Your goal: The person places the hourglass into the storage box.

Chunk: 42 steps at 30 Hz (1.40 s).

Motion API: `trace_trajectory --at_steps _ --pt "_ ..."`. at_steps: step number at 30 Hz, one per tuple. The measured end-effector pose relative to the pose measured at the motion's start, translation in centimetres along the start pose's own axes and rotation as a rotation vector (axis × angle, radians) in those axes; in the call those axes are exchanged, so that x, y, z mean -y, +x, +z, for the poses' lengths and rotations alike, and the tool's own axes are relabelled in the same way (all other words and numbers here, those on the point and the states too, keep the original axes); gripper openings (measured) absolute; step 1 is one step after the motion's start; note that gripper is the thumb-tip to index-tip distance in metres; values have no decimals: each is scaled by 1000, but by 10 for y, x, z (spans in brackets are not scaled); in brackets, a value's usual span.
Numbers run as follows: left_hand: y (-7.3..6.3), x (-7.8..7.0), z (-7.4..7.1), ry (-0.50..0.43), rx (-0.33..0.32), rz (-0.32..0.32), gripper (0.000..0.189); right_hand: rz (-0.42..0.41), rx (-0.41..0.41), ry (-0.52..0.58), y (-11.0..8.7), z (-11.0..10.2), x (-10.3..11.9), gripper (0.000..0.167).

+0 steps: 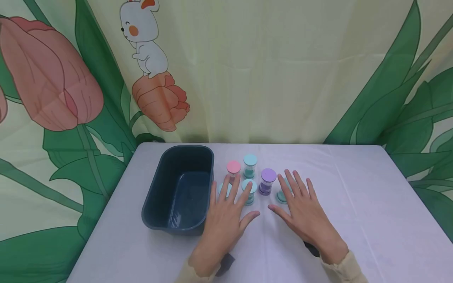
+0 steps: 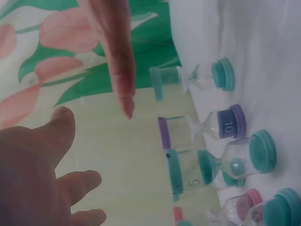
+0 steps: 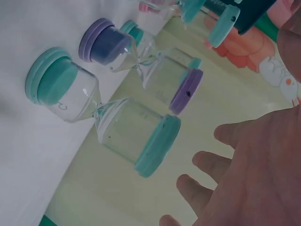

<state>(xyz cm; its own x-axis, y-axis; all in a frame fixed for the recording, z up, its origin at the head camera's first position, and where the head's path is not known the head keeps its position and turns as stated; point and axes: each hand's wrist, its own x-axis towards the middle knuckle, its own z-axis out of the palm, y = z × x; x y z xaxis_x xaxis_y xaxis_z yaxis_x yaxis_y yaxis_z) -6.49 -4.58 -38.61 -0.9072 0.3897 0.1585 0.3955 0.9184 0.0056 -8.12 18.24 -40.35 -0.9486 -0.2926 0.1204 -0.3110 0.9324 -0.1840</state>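
1. "10" reads on the purple hourglass [image 1: 267, 182], and "5" on the near middle teal hourglass [image 2: 221, 162]; the marking on the right teal hourglass [image 3: 75, 89] is unclear.
2. Purple sand sits in the lower bulb of the first, and teal sand in that of the right one.
3. Farther away stand the pink hourglass [image 1: 233, 168] and the far teal hourglass [image 1: 249, 165]; the left teal hourglass [image 1: 224, 191] is partly hidden by fingers.
4. All stand upright right of a deep navy bin [image 1: 150, 214].
5. The left hand [image 1: 224, 222] spreads its fingers above the left ones, holding nothing; the right hand [image 1: 306, 214], equally spread and unladen, is beside the right teal one.
6. White cloth [image 1: 382, 204] covers the table; behind hangs a cream backdrop [image 1: 269, 78] with tulips and a rabbit.
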Motion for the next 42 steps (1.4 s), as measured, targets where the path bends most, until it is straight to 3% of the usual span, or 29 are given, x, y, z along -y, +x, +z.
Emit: trace_trajectory --at_steps 18,28,37,42 --pt "-5 17 -21 -118 -13 -65 72 -11 0 36 2 -4 -9 87" --pt "-13 39 -34 -199 -31 -110 71 -38 -21 20 4 -1 -14 89" --pt "-19 57 -43 -209 -43 -133 72 -57 -37 8 7 -2 -18 87" --pt "-24 69 -45 -210 -83 -130 71 -70 -60 2 7 -3 -21 87"
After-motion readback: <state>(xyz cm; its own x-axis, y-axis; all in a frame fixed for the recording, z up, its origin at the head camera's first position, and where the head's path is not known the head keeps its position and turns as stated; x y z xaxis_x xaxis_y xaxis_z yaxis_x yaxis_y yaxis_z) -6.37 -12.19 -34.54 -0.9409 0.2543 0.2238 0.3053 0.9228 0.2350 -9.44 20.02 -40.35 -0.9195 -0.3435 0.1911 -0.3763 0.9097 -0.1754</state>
